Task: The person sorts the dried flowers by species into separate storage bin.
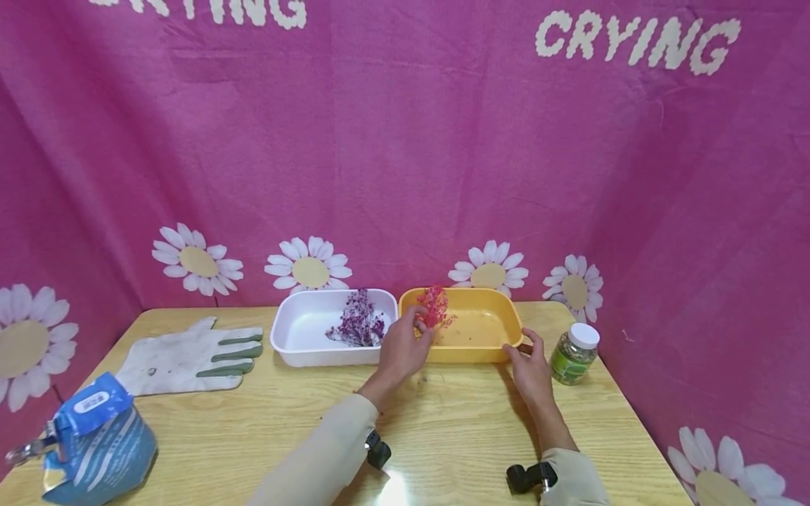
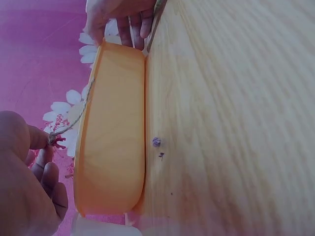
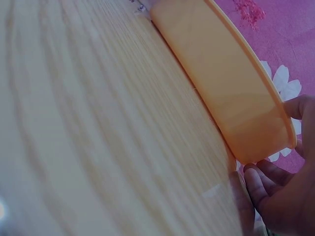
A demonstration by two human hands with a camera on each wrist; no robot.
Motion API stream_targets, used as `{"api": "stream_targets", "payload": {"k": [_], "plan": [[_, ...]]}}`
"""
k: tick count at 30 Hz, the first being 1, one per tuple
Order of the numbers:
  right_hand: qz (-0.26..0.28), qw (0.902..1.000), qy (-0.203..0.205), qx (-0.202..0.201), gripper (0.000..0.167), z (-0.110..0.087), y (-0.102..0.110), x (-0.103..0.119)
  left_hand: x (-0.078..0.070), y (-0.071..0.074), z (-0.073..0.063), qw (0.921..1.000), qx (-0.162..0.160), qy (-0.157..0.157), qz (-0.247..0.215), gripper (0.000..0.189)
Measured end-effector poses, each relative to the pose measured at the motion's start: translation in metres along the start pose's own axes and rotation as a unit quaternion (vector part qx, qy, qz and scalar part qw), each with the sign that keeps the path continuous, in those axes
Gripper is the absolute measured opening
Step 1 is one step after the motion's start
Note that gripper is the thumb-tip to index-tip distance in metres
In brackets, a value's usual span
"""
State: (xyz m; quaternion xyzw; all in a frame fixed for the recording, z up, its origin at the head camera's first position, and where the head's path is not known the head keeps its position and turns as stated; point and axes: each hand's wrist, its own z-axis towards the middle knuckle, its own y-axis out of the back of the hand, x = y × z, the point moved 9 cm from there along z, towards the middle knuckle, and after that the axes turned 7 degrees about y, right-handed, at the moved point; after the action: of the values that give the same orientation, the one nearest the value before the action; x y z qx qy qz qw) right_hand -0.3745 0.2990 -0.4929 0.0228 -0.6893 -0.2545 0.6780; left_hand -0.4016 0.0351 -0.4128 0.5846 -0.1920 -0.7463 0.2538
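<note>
Between thumb and fingers, my left hand (image 1: pixel 403 348) pinches a sprig of red dried flowers (image 1: pixel 434 303) over the left end of a yellow tub (image 1: pixel 477 354). Its thin pale stem (image 2: pixel 74 123) sticks out past the fingertips across the tub's rim in the left wrist view. My right hand (image 1: pixel 533 367) holds the tub's near right corner, thumb (image 3: pixel 295 106) at the rim and fingers against the wall below. Beside the yellow tub on the left, a white tub (image 1: pixel 297 323) has purple dried flowers (image 1: pixel 358 320) lying in its right half.
A green-labelled jar with a white lid (image 1: pixel 574 353) stands just right of my right hand. On the left lie a white and green work glove (image 1: pixel 183 358) and a blue bag (image 1: pixel 101 443) with a metal clip. Small purple bits (image 2: pixel 156 142) dot the wooden table (image 1: pixel 468 422). Pink cloth (image 1: pixel 405 154) hangs behind.
</note>
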Motion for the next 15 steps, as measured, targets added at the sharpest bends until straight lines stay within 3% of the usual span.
{"api": "stream_targets", "payload": {"k": [6,15], "plan": [[-0.001,1.0,0.002,-0.005,0.062,0.002,0.003,-0.002,-0.005,-0.007,0.012,0.9996,0.012,0.008,0.023,0.032],[0.006,0.9999,0.001,-0.008,0.06,0.001,0.0,-0.002,-0.001,-0.015,0.026,0.9974,0.011,0.025,0.066,0.032]]}}
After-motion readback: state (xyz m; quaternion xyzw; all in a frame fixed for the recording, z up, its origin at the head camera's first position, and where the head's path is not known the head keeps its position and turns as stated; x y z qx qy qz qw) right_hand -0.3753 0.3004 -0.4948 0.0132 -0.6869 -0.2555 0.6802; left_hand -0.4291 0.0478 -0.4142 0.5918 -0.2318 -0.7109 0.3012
